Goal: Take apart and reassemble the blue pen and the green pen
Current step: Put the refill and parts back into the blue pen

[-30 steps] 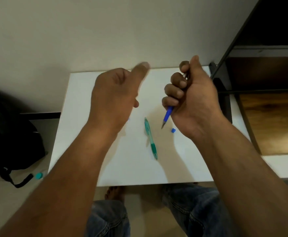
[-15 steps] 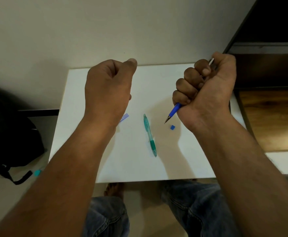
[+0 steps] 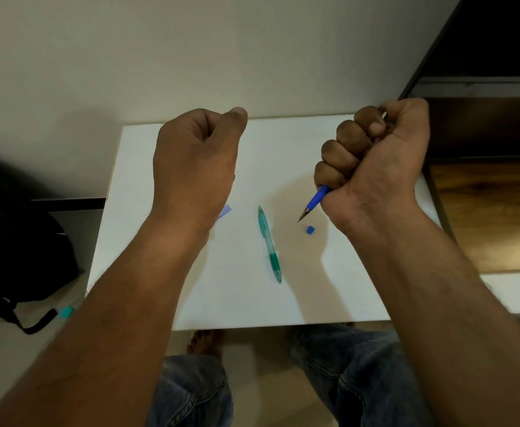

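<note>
My right hand is raised over the right side of the white table in a fist around the blue pen. The pen's blue front and metal tip stick out below the fist, pointing down-left; a thin pale end shows above the fingers. My left hand hovers over the table's left half with its fingers curled, and nothing shows in it. The green pen lies whole on the table between my hands. A small blue piece lies beside the pen's tip. A pale blue part peeks out from behind my left wrist.
A wall rises right behind the table's far edge. A dark shelf unit with a wooden board stands to the right. A black bag lies on the floor at the left. My knees in jeans are under the near edge.
My right hand has risen and moved right with the blue pen. My left hand has drawn left and closed its thumb in, and the pale blue part has come into view by its wrist.
</note>
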